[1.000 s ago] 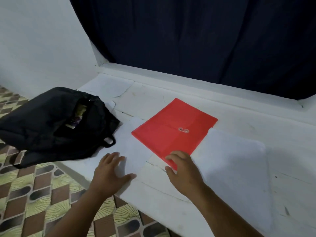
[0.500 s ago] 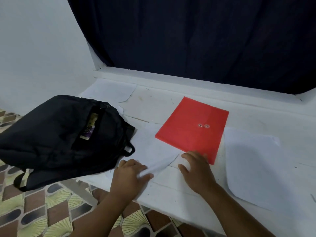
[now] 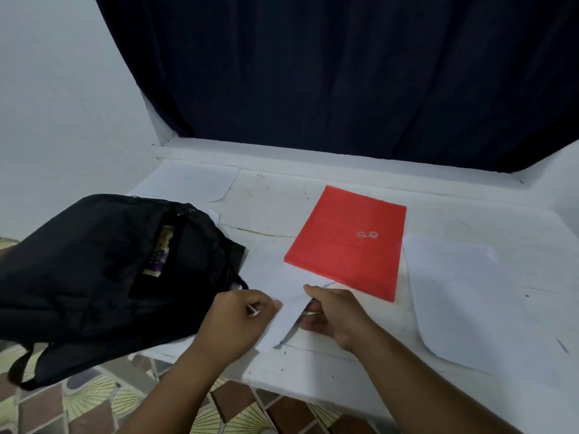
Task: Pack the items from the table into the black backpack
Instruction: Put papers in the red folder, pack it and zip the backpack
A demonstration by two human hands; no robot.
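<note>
Lifted since earlier: white sheet (image 3: 283, 303), near edge off desk (image 3: 470, 386), pinched by left hand (image 3: 238, 321) and right hand (image 3: 329, 314), beside black backpack (image 3: 94, 270). Step: picking up. Next: slide into open pocket.

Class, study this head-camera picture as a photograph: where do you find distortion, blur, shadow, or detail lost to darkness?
Head view: the wide lens bows the dark curtain edges and table ledge; the left hand and the white sheet in its grip look softly smeared; the sheet's lifted edge casts a thin shadow by the right hand; the black backpack loses fold detail; the red envelope stays evenly lit, without glare.
</note>
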